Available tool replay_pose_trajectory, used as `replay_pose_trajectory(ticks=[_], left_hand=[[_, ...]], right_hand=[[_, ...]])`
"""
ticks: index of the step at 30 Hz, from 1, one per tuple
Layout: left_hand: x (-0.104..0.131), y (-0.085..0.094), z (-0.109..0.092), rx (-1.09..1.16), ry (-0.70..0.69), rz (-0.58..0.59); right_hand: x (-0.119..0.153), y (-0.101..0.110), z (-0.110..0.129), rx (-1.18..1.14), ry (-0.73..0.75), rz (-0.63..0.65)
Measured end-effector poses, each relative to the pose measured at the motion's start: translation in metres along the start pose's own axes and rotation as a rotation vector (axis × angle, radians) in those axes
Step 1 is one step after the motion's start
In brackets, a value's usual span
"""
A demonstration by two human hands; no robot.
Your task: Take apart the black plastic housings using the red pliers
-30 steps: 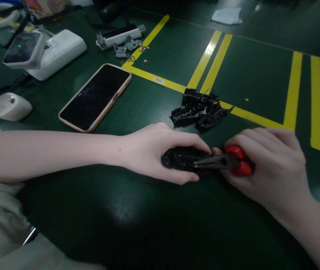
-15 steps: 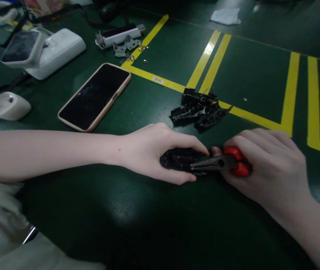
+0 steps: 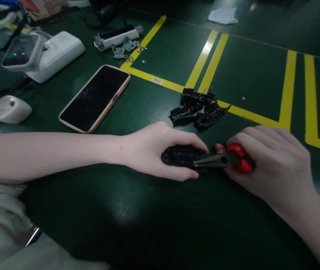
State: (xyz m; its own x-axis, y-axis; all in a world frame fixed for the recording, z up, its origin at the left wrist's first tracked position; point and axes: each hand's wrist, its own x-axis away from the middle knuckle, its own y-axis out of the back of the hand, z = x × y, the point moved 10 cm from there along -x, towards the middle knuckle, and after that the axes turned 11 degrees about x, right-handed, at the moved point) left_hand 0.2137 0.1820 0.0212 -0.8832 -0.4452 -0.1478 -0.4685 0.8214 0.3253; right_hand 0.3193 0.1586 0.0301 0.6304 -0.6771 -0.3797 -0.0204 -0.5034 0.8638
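At the green tabletop (image 3: 126, 228), pinching one black part (image 3: 177, 155) between thumb and fingers of the palm-down left hand (image 3: 154, 150), with long axis left to right. Pointing one pair of pliers (image 3: 224, 160) leftward at its right end, with right hand (image 3: 269, 161) curled around red handles (image 3: 238, 150). Just beyond, about three black pieces (image 3: 186, 112); farther left, one phone (image 3: 95, 98).

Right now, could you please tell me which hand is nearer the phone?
Left. In the picture, the left hand is below and right of the phone; the right hand is much farther right.
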Motion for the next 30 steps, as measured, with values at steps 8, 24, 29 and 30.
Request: replay_pose_trajectory(ticks=[8,24,29,30], left_hand=[[-0.0004,-0.0007,0.0007,0.008,0.002,0.012],[-0.0002,-0.0039,0.0057,0.068,0.041,0.063],[0.0000,-0.0028,0.0059,0.058,0.048,0.049],[-0.0001,-0.0029,0.0059,0.054,0.047,0.050]], right_hand=[[0.0004,-0.0012,0.0000,0.003,-0.003,0.013],[-0.0026,0.0069,0.0057,0.039,0.049,-0.010],[-0.0025,0.0075,0.0045,0.057,0.050,-0.019],[-0.0025,0.0075,0.0046,0.058,0.047,-0.020]])
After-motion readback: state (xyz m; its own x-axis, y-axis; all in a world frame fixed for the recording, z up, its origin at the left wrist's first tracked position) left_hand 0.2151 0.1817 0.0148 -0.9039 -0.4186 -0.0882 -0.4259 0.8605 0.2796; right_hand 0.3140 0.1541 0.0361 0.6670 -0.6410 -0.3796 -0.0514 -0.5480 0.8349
